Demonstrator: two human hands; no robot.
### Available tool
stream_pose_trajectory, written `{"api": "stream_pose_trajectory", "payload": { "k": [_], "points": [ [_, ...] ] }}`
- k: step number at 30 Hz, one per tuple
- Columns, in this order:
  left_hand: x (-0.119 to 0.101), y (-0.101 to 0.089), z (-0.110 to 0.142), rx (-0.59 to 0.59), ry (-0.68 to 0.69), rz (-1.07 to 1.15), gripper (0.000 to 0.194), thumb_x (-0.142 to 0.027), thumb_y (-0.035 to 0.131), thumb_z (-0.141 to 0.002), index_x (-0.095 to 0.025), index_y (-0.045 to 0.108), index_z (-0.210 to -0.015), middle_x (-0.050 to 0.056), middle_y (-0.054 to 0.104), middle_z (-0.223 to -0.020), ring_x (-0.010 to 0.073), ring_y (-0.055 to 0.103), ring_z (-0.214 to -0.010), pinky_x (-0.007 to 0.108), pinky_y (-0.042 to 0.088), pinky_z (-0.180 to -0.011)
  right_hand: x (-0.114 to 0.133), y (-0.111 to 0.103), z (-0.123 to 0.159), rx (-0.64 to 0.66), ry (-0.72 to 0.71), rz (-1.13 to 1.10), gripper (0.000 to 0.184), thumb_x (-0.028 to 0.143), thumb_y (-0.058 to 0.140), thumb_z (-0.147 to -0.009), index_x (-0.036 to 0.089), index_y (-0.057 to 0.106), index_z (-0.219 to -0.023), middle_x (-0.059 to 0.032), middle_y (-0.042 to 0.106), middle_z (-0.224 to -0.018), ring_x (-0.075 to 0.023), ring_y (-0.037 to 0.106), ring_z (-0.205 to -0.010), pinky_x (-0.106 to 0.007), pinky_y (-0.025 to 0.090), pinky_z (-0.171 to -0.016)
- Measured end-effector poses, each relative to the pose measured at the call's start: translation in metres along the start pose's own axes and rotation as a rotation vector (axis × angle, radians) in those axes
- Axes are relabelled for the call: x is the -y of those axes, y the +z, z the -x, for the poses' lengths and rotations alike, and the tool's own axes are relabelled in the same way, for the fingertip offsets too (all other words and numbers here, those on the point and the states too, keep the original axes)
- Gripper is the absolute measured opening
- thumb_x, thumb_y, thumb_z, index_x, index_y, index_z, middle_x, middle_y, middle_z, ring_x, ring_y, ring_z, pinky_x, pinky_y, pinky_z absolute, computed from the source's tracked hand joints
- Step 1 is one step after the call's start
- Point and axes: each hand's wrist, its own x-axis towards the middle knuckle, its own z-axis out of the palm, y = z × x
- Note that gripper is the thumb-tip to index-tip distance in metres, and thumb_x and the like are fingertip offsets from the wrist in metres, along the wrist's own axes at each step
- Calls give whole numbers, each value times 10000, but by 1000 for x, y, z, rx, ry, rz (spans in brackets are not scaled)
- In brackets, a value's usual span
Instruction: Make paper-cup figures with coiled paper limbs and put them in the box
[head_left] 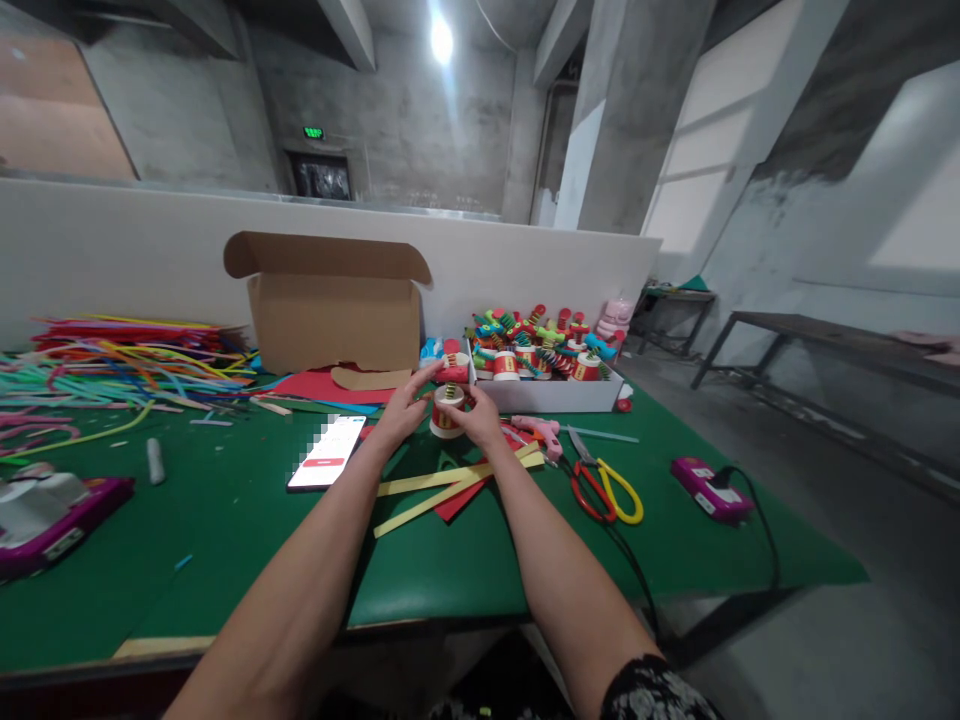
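A small white paper cup (pixel 447 424) with a green coiled strip on top stands in front of me on the green table. My right hand (pixel 480 417) has its thumb and fingers on the cup's right side, gripping it. My left hand (pixel 407 408) is at the cup's left with its fingers stretched forward; whether a fingertip touches the cup is hard to see. Just behind the hands is a red cup (pixel 452 372) with a coiled piece. Pale yellow paper strips (pixel 450 495) and red paper (pixel 459 499) lie below the hands.
A white box (pixel 555 398) of colourful cup toys stands behind right, beside a pink glue gun (pixel 541 432) and scissors (pixel 606 492). Left are a phone (pixel 328 455), coloured strips (pixel 135 365) and an open cardboard box (pixel 337 320). Purple power strips (pixel 711 490) lie at both sides.
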Motion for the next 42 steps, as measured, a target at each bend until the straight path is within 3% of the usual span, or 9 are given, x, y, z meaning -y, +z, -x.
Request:
{"api": "stream_pose_trajectory", "payload": {
  "k": [3, 7, 11, 14, 19, 27, 32, 38, 42],
  "points": [
    [6, -6, -2, -66, 102, -92, 575, -77, 570, -587, -231, 664, -1132, 66, 589, -1329, 236, 508, -1262, 373, 355, -1096, 2, -3, 1, 36, 20, -11, 418, 428, 768, -642, 197, 675, -978, -37, 715, -947, -205, 647, -879, -338, 513, -832],
    [11, -20, -6, -300, 209, -302, 389, -175, 519, -649, -183, 678, -1004, 88, 673, -1118, 238, 617, -1052, 390, 462, -956, 5, -5, 2, 49, 36, 2, 414, 427, 757, -657, 194, 673, -989, -45, 713, -970, -214, 651, -893, -346, 509, -850],
    [12, -26, -8, -419, 119, -458, 224, -270, 510, -714, -172, 685, -814, 64, 698, -842, 221, 642, -834, 350, 507, -798, 5, -4, 3, 35, 35, 40, 408, 424, 756, -659, 197, 670, -987, -51, 713, -976, -229, 652, -898, -363, 510, -847],
    [10, -22, -6, -346, 125, -566, 246, -326, 513, -759, -167, 688, -828, 68, 702, -827, 223, 643, -798, 358, 509, -781, 5, -3, 3, 16, 33, 52, 392, 425, 764, -650, 207, 668, -962, -44, 714, -970, -228, 654, -896, -364, 509, -853],
    [10, -11, -3, -195, 284, -635, 344, -329, 488, -829, -161, 672, -1066, 103, 700, -1059, 236, 640, -981, 387, 489, -906, 4, -2, 3, 8, 37, 46, 423, 446, 773, -635, 196, 647, -953, -51, 712, -964, -230, 657, -898, -372, 513, -856],
    [26, -6, -4, 28, 308, -614, 501, -247, 445, -818, -175, 564, -1300, 97, 583, -1348, 252, 522, -1256, 437, 386, -1081, -2, 2, 3, 12, -12, -35, 495, 373, 780, -646, 186, 639, -1082, -77, 709, -1059, -248, 657, -983, -392, 511, -907],
    [27, -1, -1, 52, 298, -564, 504, -240, 456, -807, -184, 554, -1298, 89, 559, -1376, 247, 489, -1290, 441, 371, -1095, -7, 3, 2, 9, 38, -55, 500, 363, 779, -635, 179, 622, -1073, -83, 710, -1047, -249, 664, -974, -389, 520, -890],
    [27, -1, 0, 31, 260, -522, 436, -289, 497, -824, -168, 577, -1235, 125, 612, -1292, 273, 555, -1206, 460, 407, -1055, -11, 4, 3, -54, 79, -59, 719, 392, 818, -562, 204, 505, -1182, -70, 690, -1045, -228, 663, -949, -367, 523, -873],
    [30, -1, 0, 46, 210, -461, 488, -316, 504, -819, -167, 541, -1282, 136, 597, -1301, 288, 549, -1212, 471, 422, -1038, -10, 4, 4, -48, 69, -45, 717, 388, 820, -562, 194, 503, -1175, -92, 675, -1093, -240, 654, -997, -374, 517, -889]
  ]
}}
